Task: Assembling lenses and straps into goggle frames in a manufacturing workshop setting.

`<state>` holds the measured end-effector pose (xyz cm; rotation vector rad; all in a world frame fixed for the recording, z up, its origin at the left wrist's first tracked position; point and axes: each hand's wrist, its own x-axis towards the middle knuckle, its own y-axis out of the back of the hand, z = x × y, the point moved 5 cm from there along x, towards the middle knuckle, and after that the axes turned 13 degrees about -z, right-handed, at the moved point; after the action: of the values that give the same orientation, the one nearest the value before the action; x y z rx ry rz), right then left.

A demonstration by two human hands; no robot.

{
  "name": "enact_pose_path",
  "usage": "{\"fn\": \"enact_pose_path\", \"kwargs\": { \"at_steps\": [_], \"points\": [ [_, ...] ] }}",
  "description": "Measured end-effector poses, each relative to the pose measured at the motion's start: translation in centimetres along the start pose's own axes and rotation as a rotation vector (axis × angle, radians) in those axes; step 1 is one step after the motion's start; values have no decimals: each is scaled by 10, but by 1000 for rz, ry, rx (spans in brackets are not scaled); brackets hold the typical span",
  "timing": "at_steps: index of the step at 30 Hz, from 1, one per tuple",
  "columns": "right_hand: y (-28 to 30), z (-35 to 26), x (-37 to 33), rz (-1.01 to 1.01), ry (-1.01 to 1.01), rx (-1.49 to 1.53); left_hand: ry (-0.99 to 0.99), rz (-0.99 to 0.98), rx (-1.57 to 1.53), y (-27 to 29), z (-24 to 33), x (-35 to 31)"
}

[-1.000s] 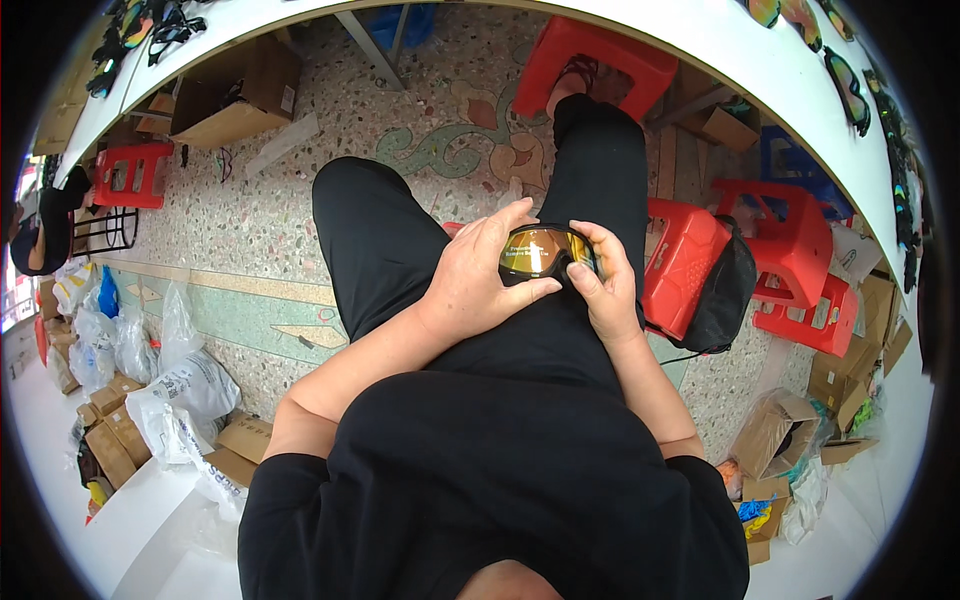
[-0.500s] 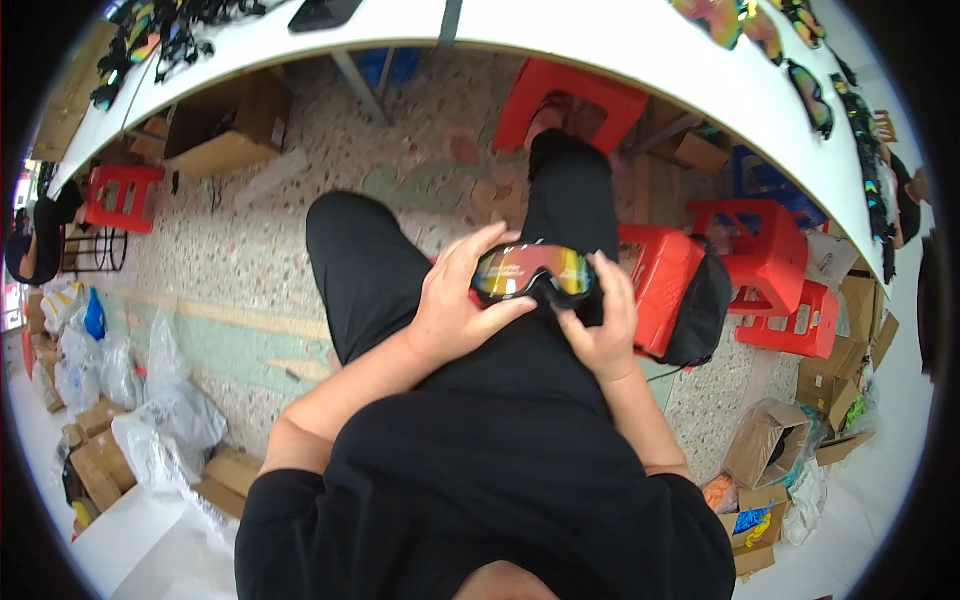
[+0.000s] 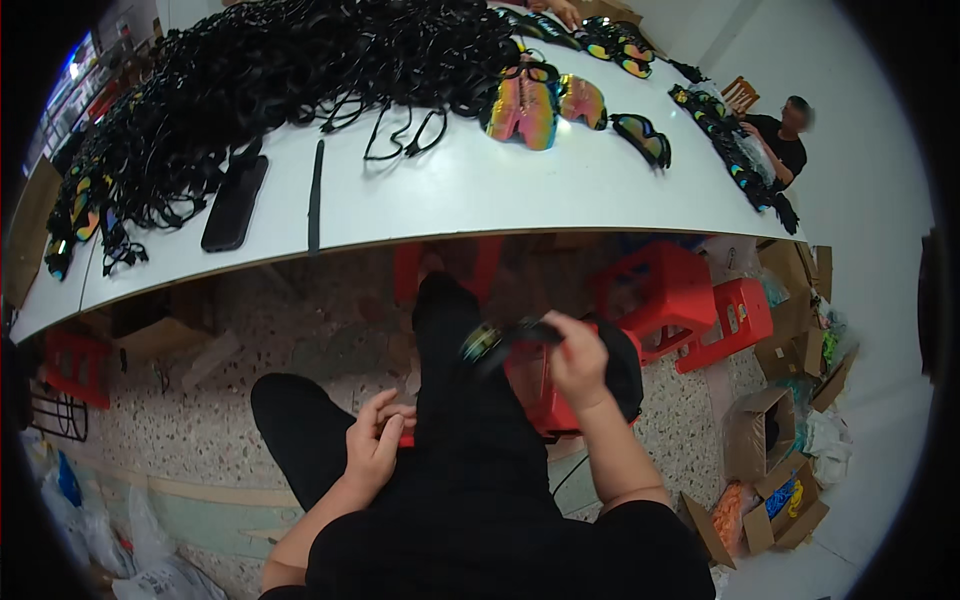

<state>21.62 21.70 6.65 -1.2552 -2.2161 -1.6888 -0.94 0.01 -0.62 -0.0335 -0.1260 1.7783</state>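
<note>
Over my lap, my right hand (image 3: 580, 360) is closed on the dark end of a pair of goggles (image 3: 483, 343), which are smeared by motion. Their shiny lens side hangs out to the left, above my thigh. My left hand (image 3: 377, 442) holds nothing beside my left thigh, its fingers loosely bent and apart. Beyond my knees, the white table (image 3: 450, 200) carries a large heap of black goggle frames (image 3: 300, 60). Mirrored orange-pink lenses (image 3: 525, 105) and a finished-looking pair of dark goggles (image 3: 642, 140) lie to the right of the heap.
A black phone (image 3: 235, 205) and a dark strip (image 3: 317, 195) lie near the table's edge. Red plastic stools (image 3: 655, 290) stand at the right, with open cardboard boxes (image 3: 760, 435) behind. A co-worker (image 3: 785, 140) sits at the far right; another person's hand (image 3: 565, 12) is at the back.
My view has tilted up, showing more table. My left hand has let go of the goggles and moved away leftward; my right hand now holds them alone, swung to the side.
</note>
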Motion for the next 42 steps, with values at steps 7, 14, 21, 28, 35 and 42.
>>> {"fn": "enact_pose_path", "kwargs": {
  "at_steps": [7,14,21,28,35,42],
  "points": [
    [104,144,105,403,-398,-309,157,29,115,-4,-11,12],
    [116,267,177,196,-942,-522,250,43,155,-7,-20,23],
    [109,313,179,155,-1011,-591,319,75,119,-1,-37,26],
    [105,280,179,126,-1042,-505,274,-30,412,-7,-13,38],
    [95,254,156,492,-701,-245,-208,-112,807,15,75,73],
    [0,152,210,286,-350,65,-914,-564,56,-16,273,47]
  ]
}}
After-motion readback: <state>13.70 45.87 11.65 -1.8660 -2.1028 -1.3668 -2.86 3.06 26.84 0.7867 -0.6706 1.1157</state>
